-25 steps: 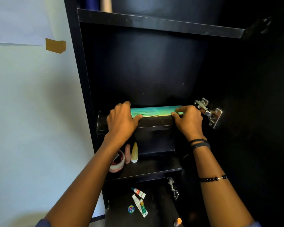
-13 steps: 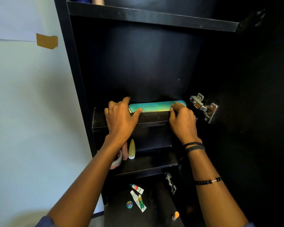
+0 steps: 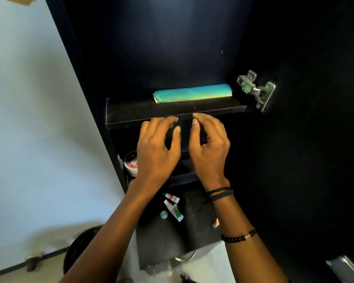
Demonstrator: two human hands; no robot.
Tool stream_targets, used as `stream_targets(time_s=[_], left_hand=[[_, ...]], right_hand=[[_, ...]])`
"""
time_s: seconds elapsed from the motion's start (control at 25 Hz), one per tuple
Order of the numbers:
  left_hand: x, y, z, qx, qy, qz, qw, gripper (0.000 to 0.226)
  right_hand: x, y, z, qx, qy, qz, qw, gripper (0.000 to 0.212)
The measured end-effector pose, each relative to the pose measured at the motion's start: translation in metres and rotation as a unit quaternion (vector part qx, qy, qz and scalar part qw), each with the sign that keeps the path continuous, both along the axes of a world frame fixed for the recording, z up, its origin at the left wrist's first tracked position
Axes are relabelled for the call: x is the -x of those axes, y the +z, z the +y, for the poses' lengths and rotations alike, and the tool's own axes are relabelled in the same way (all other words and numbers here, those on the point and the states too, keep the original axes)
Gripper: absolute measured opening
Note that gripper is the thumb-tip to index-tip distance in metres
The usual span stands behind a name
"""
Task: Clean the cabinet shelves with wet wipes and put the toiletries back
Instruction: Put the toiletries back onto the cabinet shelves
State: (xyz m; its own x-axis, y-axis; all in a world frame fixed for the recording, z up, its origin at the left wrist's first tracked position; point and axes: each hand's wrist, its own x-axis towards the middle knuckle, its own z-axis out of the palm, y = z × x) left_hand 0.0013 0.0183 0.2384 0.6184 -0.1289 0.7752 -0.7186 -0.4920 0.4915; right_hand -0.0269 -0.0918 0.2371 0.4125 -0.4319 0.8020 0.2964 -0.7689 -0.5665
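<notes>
A black cabinet (image 3: 172, 48) stands open ahead of both hands. Its shelf (image 3: 131, 114) runs just above the fingertips, carrying a teal comb (image 3: 192, 93) that lies lengthwise beyond them, untouched. The left hand (image 3: 155, 154) and right hand (image 3: 209, 152) hover side by side in front of the shelf edge, fingers loosely curled, holding nothing. A round pink tin (image 3: 130, 163) sits on a lower shelf left of the left hand. Small tubes (image 3: 173, 207) lie on a dark surface below the wrists.
</notes>
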Motion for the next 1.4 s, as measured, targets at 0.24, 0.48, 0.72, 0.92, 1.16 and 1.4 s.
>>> stream_targets(time_s=[0.24,0.48,0.72,0.92,1.16,1.4], left_hand=[[0.024,-0.087,0.008,-0.005,-0.061,0.104,0.993,0.017],[0.031,-0.180,0.016,-0.081,-0.067,0.295,0.950,0.028],[0.027,-0.245,0.022,-0.186,-0.047,0.464,0.865,0.044],[0.011,-0.292,0.017,-0.275,-0.022,0.546,0.791,0.058],[-0.016,-0.338,0.004,-0.292,-0.012,0.579,0.762,0.066],[-0.024,-0.348,-0.004,-0.269,-0.016,0.604,0.750,0.066]], right_hand=[[0.024,-0.084,0.029,-0.106,0.023,0.050,0.993,0.016],[0.039,-0.189,0.030,-0.166,0.052,0.240,0.955,0.019],[0.050,-0.258,0.005,-0.182,0.054,0.460,0.867,0.031],[0.042,-0.296,-0.020,-0.113,0.090,0.640,0.755,0.037],[-0.001,-0.335,-0.024,-0.058,0.128,0.689,0.711,0.046],[-0.026,-0.357,-0.013,-0.017,0.116,0.715,0.689,0.039]])
